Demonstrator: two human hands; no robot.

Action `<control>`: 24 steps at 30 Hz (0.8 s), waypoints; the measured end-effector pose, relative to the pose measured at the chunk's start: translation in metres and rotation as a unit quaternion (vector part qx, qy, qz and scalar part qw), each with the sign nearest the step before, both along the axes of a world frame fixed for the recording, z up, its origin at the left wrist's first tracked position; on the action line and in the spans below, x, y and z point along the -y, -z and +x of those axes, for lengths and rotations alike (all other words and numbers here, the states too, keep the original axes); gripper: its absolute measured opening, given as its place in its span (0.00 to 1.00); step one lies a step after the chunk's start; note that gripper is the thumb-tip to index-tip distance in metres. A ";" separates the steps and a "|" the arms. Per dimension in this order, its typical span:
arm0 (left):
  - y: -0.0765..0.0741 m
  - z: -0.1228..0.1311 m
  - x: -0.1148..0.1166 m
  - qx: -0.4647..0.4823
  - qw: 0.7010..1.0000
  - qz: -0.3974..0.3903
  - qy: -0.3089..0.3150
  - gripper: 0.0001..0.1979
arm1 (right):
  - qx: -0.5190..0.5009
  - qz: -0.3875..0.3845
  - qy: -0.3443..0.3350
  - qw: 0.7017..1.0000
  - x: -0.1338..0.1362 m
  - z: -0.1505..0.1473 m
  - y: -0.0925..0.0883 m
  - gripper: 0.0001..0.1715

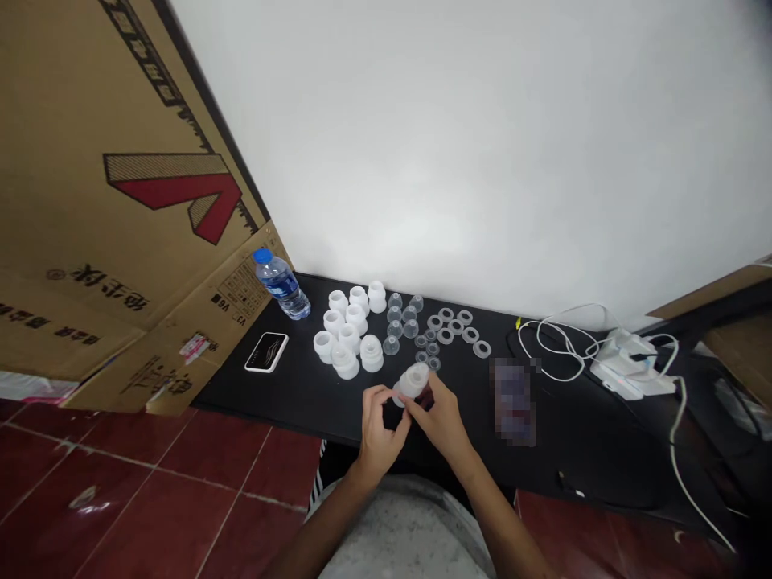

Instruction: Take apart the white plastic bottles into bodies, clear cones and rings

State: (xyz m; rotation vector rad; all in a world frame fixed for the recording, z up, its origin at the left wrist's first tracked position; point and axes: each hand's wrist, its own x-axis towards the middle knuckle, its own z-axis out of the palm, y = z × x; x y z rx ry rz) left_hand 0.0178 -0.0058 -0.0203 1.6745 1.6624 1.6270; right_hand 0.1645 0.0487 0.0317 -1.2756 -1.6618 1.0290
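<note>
A whitish translucent plastic part (416, 378) with a round open end is held above the front edge of the table. My right hand (445, 418) grips it from the right, thumb and fingers closed around its side. My left hand (381, 428) pinches at its lower left side; exactly what lies under those fingertips is partly hidden. Just beyond are several white collared plastic pieces (348, 336), grouped to the left. Small clear domed cups (394, 328) stand beside them. Clear flat rings (470, 334) and smaller clear discs (433, 349) lie to the right.
On the black table (301, 386) stand a water bottle (282, 283) and a white-edged black device (266, 352). A blurred-out item (512, 402) lies right of my hands. White cables run to a white power block (630, 366). Large cardboard (121, 265) borders the left; a wall (482, 161) rises behind.
</note>
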 end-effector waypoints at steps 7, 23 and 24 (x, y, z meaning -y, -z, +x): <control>0.003 -0.010 0.013 0.060 0.996 0.069 0.018 0.02 | 0.011 0.013 -0.071 0.997 -0.010 -0.032 0.015 0.23; -0.027 -0.159 -0.031 -0.055 0.992 -0.032 -0.111 0.33 | 0.079 0.054 -0.031 0.995 -0.004 -0.062 0.042 0.23; -0.031 -0.169 -0.035 -0.087 0.992 -0.039 -0.086 0.34 | 0.084 0.058 -0.031 0.994 -0.003 -0.062 0.041 0.23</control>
